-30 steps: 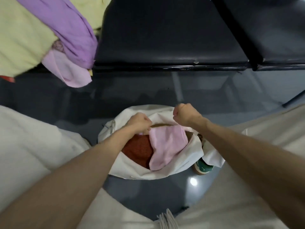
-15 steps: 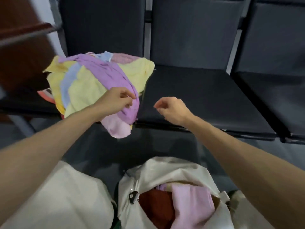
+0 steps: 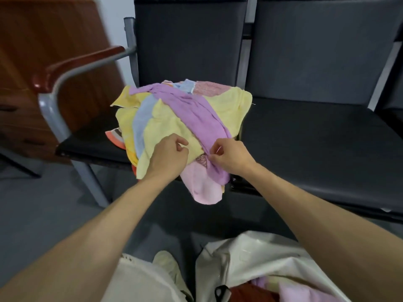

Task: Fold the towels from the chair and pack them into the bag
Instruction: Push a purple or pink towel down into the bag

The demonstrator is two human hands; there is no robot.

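You had the armrest (image 3: 74, 64) close on the left of the towel pile (image 3: 174, 118) and the backrest (image 3: 189, 40) directly behind it, closing off those 2 sides. The neighbouring seat (image 3: 316, 144) on the right offered 1 open approach. The bag (image 3: 250, 253) stood below, in front of that seat, mouth open upward.

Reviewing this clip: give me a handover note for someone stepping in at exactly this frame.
Left hand: fingers curled over the yellow towel; whether it grips is unclear.
Right hand: pinches the near edge of the purple towel.
Things: the unfolded towel pile lies on the chair seat; the bag stands open near the person's legs.
Done: a red towel and a pink towel lie in the bag.
Left: lift the purple towel, fold it and pack it, then do the rest of the pile.
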